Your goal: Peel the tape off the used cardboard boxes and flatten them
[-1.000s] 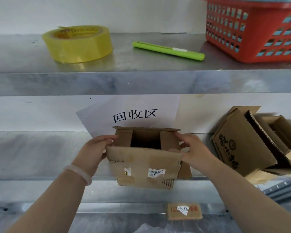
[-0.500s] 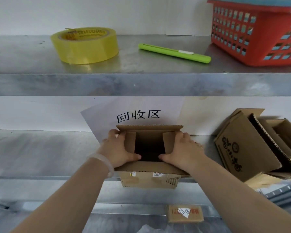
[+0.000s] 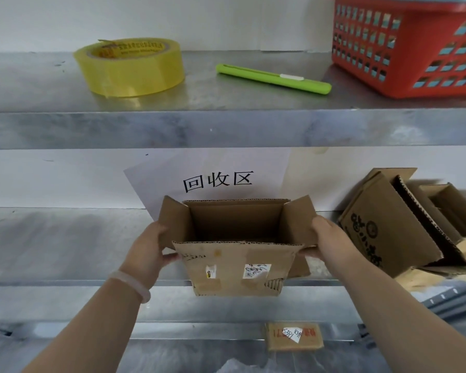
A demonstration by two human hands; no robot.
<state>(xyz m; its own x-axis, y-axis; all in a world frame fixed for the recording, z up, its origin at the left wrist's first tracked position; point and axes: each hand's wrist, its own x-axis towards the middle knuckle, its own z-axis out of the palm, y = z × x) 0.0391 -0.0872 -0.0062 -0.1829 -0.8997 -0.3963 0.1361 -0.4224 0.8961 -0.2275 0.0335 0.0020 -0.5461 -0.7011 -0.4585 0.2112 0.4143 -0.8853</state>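
Fingers (image 3: 160,231) of the left hand (image 3: 147,250) and of the right hand (image 3: 327,242) curled round opposite side flaps (image 3: 172,220), holding the cardboard box (image 3: 234,267) mouth upward at the shelf (image 3: 51,251) front edge, probably to expose its seams for flattening.

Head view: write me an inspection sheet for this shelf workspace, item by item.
Surface: grey metal shelf; the box is held over its front edge.
Job's things: open cardboard box, flaps up, labels on its front; more boxes tipped over at right.
Clutter: yellow tape roll, green cutter and red basket on the upper shelf; small cardboard piece below.
Hands: left hand and right hand each grip a side of the box.
Cables: nothing seen.
Surroundings: white wall; paper sign behind the box.
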